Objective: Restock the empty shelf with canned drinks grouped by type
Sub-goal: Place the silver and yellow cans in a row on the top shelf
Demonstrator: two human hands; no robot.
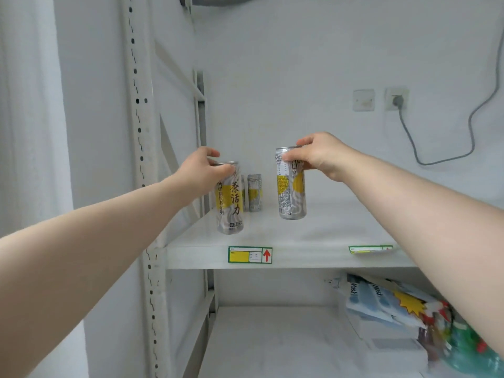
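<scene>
Both of my hands hold tall silver-and-yellow drink cans by their tops over the white shelf point(321, 236). My left hand point(200, 170) grips one can point(230, 205) near the shelf's left front; its base looks set on the shelf. My right hand point(316, 155) grips a second matching can point(291, 195) further right, and I cannot tell whether its base touches the board. Behind them, toward the back wall, stands a third can of the same kind point(254, 192), with another partly hidden behind the left one.
A perforated white upright point(141, 148) bounds the shelf on the left. Price labels point(250, 255) sit on the shelf's front edge. The shelf below holds mask packets point(387, 298) and colourful bags at the right. A wall socket with a grey cable point(398, 100) is behind.
</scene>
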